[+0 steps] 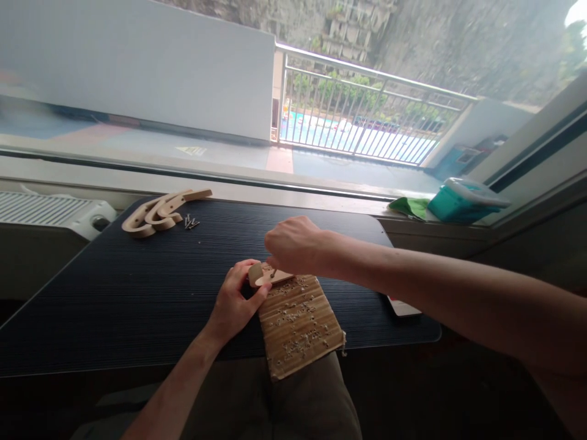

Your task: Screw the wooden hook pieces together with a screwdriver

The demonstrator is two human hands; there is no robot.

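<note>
My left hand point(236, 299) grips the end of a pale wooden piece point(284, 277), thumb on the near side and fingers on the far side. The piece lies on a wood-grain board point(298, 324) whose top is covered with small holes and crumbs. A thin metal shaft, perhaps a screw or a tool tip point(273, 273), stands in the wooden piece. Directly above it my right hand point(293, 244) is closed in a fist, knuckles up. Whatever that fist holds is hidden. The board juts past the table's front edge, over my legs.
On the dark table point(183, 305), curved wooden pieces point(160, 211) lie at the back left beside several screws point(191, 222). A pale flat object point(404, 307) lies partly under my right forearm. A teal box point(461, 201) and green cloth point(408, 206) rest on the windowsill.
</note>
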